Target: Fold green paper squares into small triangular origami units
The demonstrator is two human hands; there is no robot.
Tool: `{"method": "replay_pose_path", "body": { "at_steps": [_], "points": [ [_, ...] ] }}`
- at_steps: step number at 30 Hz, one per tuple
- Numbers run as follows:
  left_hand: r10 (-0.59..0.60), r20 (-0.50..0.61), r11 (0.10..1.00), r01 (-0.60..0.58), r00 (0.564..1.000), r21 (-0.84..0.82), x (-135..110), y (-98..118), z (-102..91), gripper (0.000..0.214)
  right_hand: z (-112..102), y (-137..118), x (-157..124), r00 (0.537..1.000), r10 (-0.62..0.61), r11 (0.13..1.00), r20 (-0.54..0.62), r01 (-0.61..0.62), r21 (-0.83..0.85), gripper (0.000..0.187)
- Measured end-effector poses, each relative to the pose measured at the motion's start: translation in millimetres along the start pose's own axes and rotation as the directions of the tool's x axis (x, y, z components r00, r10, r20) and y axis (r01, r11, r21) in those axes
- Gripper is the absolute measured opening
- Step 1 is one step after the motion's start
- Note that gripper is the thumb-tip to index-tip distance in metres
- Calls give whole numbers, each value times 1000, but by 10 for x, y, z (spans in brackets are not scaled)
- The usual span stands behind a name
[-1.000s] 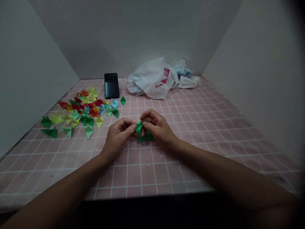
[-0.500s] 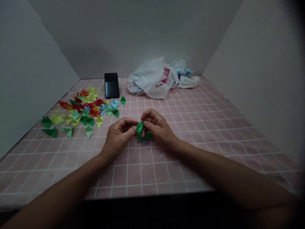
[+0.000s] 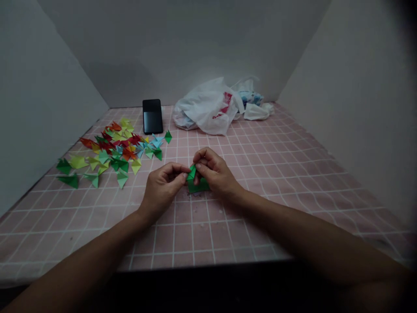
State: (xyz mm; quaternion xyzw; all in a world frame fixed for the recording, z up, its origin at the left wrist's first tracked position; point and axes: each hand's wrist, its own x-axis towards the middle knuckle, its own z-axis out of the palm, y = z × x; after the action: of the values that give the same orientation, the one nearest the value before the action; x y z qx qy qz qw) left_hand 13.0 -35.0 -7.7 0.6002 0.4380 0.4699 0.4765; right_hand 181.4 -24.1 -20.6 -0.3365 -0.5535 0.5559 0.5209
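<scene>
The pink table (image 3: 293, 174) carries folded papers (image 3: 118, 164) at left and a white bag (image 3: 202, 108) at the far side. The left hand (image 3: 162, 182) and right hand (image 3: 217, 174) are mid-scene, a black phone (image 3: 152, 117) far left of them. A green sheet (image 3: 197, 187), apparently on the table, shows just beside them. Between them, both grips pinch a small green paper (image 3: 191, 174).

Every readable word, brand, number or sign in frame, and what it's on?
No legible text.
White plastic bag: red print, too creased and blurred to read.
Blue-patterned bundle: too small and blurred to tell.
Phone: dark screen, none visible.
Green folded paper: none visible.
</scene>
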Motion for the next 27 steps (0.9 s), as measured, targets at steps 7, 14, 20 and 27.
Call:
{"method": "replay_pose_path", "body": {
  "at_steps": [7,14,20,27],
  "points": [
    [9,41,999,-7,999,-45,4,23,8,12,5,-2,-9,999,-31,999,-19,30,-37,9],
    [-3,28,996,6,1000,-94,5,2,27,18,14,9,-11,999,-40,997,-17,39,-62,9],
    [-178,61,964,186,982,-188,20,-67,20,24,14,8,-22,996,-91,989,-23,88,-120,9],
    [-214,65,946,224,975,-234,26,-82,17,24,17,-1,-14,999,8,1000,-45,-9,-26,9]
  ]
}}
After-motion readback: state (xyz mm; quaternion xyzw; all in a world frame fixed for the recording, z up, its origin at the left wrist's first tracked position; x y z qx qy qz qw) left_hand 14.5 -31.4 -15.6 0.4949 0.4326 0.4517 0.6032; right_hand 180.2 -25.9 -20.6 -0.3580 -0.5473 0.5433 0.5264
